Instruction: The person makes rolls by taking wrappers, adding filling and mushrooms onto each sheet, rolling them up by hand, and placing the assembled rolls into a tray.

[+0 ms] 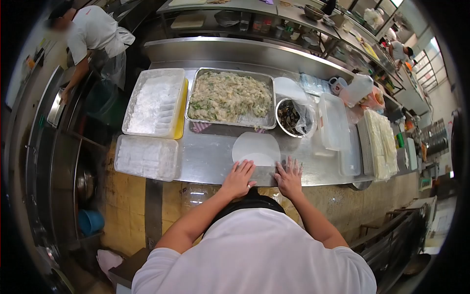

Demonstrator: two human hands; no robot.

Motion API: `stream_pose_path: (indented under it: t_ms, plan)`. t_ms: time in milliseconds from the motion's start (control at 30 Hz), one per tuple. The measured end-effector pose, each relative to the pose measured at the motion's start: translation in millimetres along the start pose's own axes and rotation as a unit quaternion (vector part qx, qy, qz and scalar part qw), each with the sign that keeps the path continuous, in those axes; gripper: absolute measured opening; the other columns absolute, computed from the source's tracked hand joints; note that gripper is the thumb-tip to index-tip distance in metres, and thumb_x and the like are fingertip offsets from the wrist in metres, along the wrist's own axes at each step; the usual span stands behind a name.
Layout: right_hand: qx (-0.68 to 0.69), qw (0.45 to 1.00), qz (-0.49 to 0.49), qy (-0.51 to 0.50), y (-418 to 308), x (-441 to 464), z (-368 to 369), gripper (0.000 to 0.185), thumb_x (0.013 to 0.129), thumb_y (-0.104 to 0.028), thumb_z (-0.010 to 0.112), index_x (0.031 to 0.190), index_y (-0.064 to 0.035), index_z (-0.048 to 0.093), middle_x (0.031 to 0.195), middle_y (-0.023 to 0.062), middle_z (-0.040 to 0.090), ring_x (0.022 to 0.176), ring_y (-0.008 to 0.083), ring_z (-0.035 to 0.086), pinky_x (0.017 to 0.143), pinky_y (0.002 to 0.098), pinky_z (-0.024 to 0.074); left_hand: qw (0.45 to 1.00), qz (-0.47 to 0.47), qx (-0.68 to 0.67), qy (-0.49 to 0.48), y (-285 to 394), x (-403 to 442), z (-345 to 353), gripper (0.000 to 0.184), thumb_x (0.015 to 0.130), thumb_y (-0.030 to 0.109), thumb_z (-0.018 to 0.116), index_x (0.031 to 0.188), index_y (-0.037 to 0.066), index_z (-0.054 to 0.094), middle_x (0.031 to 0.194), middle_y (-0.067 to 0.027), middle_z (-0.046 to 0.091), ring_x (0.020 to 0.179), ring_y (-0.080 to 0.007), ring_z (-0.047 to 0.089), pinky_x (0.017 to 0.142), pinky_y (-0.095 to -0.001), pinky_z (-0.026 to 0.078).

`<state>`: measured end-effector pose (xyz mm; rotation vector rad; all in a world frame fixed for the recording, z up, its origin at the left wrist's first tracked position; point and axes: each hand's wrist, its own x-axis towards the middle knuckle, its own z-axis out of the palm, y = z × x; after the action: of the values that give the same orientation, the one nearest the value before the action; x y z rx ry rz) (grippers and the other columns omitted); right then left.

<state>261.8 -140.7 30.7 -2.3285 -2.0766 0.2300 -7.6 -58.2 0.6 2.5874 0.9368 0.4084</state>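
A thin white round wrapper (256, 146) lies flat on the steel worktop, and its near edge looks folded over. My left hand (239, 178) rests with fingers stretched out, the tips touching the wrapper's near left edge. Beside its near right edge, my right hand (290, 179) lies on the steel with fingers spread; whether the thumb touches the wrapper I cannot tell. Beyond the wrapper stands a metal tray (195, 116) of pale chopped filling (230, 95) with green bits. To its right is a metal bowl (280, 128) of dark pieces (288, 116), partly covered by clear plastic.
Two plastic boxes on the left hold floury white rolls (166, 110) and wrapped white pieces (147, 157). On the right are clear containers (334, 120) and a stack of pale sheets (384, 144). A co-worker (95, 36) bends at the far left; another person (399, 50) is far right.
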Motion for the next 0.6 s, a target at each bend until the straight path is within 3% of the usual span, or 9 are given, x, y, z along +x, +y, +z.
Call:
stream_pose_path:
  t_ms: [33,67,167,200,367,433,533,600]
  plan:
    - [-0.003,1.000,0.002,-0.001,8.6,0.7,-4.4,0.060,0.109,-0.052,0.056,0.164,-0.0287,0.052,0.181,0.0221,0.021,0.164,0.0516,0.019,0.129,0.0730,0.0146,1.000,-0.011,-0.011,0.011,-0.4,0.6,-2.8,0.069,0.103,0.044,0.067,0.157,0.005,0.053,0.165,-0.0180,0.048,0.156,-0.0371,0.041,0.130,-0.0593,0.027]
    - [-0.029,0.999,-0.007,0.013,16.0,1.3,-8.3,0.063,0.106,-0.044,0.063,0.163,-0.0196,0.053,0.177,0.0240,0.030,0.160,0.0541,0.028,0.129,0.0694,0.0228,0.999,-0.020,-0.021,0.021,-1.0,-0.3,-6.5,0.064,0.103,0.043,0.068,0.154,0.007,0.057,0.161,-0.0173,0.052,0.152,-0.0368,0.045,0.129,-0.0596,0.028]
    - [0.082,0.996,-0.003,0.040,45.0,30.3,-13.4,0.062,0.101,-0.030,0.072,0.156,-0.0073,0.056,0.171,0.0259,0.040,0.150,0.0557,0.042,0.124,0.0614,0.0372,0.996,-0.034,-0.047,0.061,-10.4,5.6,-3.5,0.052,0.100,0.040,0.071,0.144,0.012,0.066,0.150,-0.0145,0.058,0.144,-0.0340,0.051,0.126,-0.0609,0.031]
    - [0.121,0.987,-0.024,0.100,40.5,47.2,-29.9,0.057,0.096,-0.018,0.075,0.148,0.0002,0.059,0.161,0.0278,0.051,0.139,0.0533,0.053,0.117,0.0535,0.0470,0.995,-0.036,-0.056,0.074,-12.4,6.2,-0.9,0.048,0.099,0.038,0.072,0.140,0.013,0.069,0.146,-0.0134,0.060,0.142,-0.0328,0.053,0.126,-0.0614,0.032]
    - [0.298,0.938,-0.133,0.118,-9.4,171.6,-131.9,0.046,0.096,-0.015,0.072,0.137,0.0050,0.066,0.132,0.0294,0.070,0.125,0.0465,0.066,0.111,0.0499,0.0515,0.991,-0.042,-0.030,0.120,-10.0,13.8,-6.4,0.043,0.095,0.034,0.076,0.132,0.014,0.073,0.137,-0.0122,0.063,0.135,-0.0322,0.058,0.123,-0.0607,0.035]
    - [0.299,0.938,-0.159,0.075,-26.5,225.5,-131.8,0.035,0.095,-0.013,0.069,0.123,0.0089,0.071,0.122,0.0315,0.072,0.119,0.0464,0.069,0.105,0.0504,0.0549,0.990,-0.046,-0.034,0.126,-9.3,14.8,-7.4,0.041,0.093,0.033,0.077,0.130,0.015,0.074,0.135,-0.0118,0.064,0.133,-0.0321,0.059,0.122,-0.0604,0.036]
    - [0.128,0.982,-0.119,-0.074,-46.3,297.3,-107.8,0.029,0.092,-0.011,0.067,0.110,0.0106,0.072,0.118,0.0330,0.073,0.115,0.0468,0.071,0.100,0.0515,0.0571,0.988,-0.053,-0.046,0.137,-8.4,15.1,-8.4,0.039,0.091,0.030,0.079,0.127,0.016,0.075,0.132,-0.0109,0.066,0.130,-0.0318,0.061,0.121,-0.0598,0.038]
    - [0.043,0.980,-0.171,-0.090,-43.4,323.4,-55.1,0.024,0.091,-0.012,0.067,0.107,0.0058,0.073,0.114,0.0319,0.075,0.111,0.0474,0.072,0.100,0.0516,0.0575,0.987,-0.060,-0.051,0.136,-7.6,15.3,-11.8,0.039,0.090,0.030,0.080,0.126,0.017,0.075,0.131,-0.0101,0.067,0.129,-0.0314,0.062,0.121,-0.0594,0.039]
